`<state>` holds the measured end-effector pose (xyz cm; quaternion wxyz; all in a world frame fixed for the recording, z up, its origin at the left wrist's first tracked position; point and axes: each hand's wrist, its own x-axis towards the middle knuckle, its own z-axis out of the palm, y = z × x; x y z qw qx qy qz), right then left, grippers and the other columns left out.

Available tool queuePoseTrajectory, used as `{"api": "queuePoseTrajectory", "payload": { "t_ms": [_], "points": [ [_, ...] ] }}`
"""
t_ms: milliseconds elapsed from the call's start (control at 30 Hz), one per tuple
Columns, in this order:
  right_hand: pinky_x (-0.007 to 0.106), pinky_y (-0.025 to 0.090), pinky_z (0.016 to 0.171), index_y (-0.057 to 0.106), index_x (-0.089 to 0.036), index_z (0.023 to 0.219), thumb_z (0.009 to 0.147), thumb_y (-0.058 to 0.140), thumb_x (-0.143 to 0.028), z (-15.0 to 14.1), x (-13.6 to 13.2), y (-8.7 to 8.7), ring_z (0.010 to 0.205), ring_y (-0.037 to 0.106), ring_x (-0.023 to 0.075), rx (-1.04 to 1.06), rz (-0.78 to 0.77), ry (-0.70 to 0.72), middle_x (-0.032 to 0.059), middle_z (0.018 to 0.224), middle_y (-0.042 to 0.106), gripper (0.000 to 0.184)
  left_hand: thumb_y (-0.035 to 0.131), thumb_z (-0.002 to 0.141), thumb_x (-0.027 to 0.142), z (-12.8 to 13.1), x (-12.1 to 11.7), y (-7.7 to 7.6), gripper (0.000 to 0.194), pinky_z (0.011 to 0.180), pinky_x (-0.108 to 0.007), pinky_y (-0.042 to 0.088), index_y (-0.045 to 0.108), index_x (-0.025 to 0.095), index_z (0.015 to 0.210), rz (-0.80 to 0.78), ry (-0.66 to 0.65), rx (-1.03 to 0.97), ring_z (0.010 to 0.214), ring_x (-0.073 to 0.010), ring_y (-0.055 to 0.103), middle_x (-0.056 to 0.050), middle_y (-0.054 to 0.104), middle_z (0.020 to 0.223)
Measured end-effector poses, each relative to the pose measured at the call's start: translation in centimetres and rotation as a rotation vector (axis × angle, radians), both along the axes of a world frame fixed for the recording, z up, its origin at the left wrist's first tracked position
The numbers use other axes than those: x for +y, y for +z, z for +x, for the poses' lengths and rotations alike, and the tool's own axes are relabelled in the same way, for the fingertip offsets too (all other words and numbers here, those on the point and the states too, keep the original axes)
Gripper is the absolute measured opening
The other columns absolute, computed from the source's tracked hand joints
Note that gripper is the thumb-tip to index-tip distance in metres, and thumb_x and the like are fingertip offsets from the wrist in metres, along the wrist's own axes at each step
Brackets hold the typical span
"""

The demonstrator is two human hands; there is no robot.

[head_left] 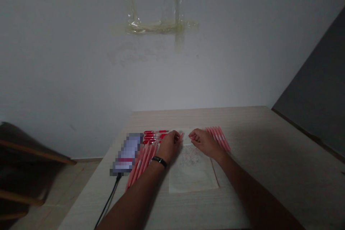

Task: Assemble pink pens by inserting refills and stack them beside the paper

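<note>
My left hand (171,144), a dark band on its wrist, is closed with the end of a slim pink stick-like piece (181,136) showing at its fingertips. Across a small gap, my right hand (201,140) is pinched, and whatever is between its fingers is too small to name. Under both hands lies a pale, flat sheet or bag (192,181) with small specks in its upper part. Several red pens with clear barrels (152,136) lie left of my left hand. Below them, several pink pen-like sticks (140,165) lie partly behind my left forearm. More pink sticks (219,138) rest beside my right hand.
A phone-like device (126,154), blurred out, lies at the table's left with a black cable (110,192) running off the front. The light wooden table (256,140) meets a white wall (229,61) bearing old tape (153,28). Dark wooden-framed furniture (24,172) stands at the left.
</note>
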<state>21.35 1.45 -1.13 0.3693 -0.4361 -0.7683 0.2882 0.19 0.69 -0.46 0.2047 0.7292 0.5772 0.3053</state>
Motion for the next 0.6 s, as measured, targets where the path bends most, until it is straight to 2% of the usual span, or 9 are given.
{"api": "queuePoseTrajectory", "payload": {
  "t_ms": [167,333,500,600],
  "points": [
    [0.026,0.051,0.071,0.067,-0.019,0.099,0.083,0.062,-0.009,0.0,0.0,0.0,0.077,0.064,0.0143,-0.015,0.01,0.008,0.0026,0.089,0.067,0.02,0.058,0.091,0.033,-0.1,0.1,-0.4,0.019,0.069,-0.027,0.045,0.067,0.017,0.098,0.044,-0.005,-0.019,0.075,-0.0173,0.063,-0.007,0.07,0.087],
    [0.027,0.052,0.074,0.071,-0.018,0.098,0.084,0.062,-0.009,0.1,-0.1,0.5,0.079,0.064,0.0145,-0.054,0.03,0.02,0.0044,0.093,0.067,0.019,0.056,0.093,0.036,-0.2,0.0,-0.5,0.023,0.072,-0.029,0.046,0.068,0.018,0.098,0.079,-0.016,0.022,0.08,-0.0183,0.062,-0.008,0.068,0.09],
    [0.027,0.052,0.076,0.073,-0.019,0.098,0.086,0.061,-0.01,-0.1,-0.4,0.9,0.079,0.065,0.0147,-0.069,0.05,0.048,0.0049,0.093,0.067,0.019,0.057,0.092,0.037,-0.2,-0.3,0.2,0.024,0.077,-0.03,0.048,0.069,0.017,0.101,0.13,-0.014,0.03,0.081,-0.0183,0.061,-0.009,0.066,0.098],
    [0.027,0.051,0.076,0.071,-0.019,0.099,0.085,0.063,-0.011,-0.2,-0.6,0.9,0.079,0.065,0.0151,-0.058,0.033,0.048,0.0041,0.092,0.068,0.019,0.058,0.092,0.033,0.0,-0.5,0.9,0.021,0.081,-0.031,0.047,0.07,0.018,0.096,0.125,-0.107,0.016,0.088,-0.0199,0.061,-0.008,0.066,0.094]
  ]
}}
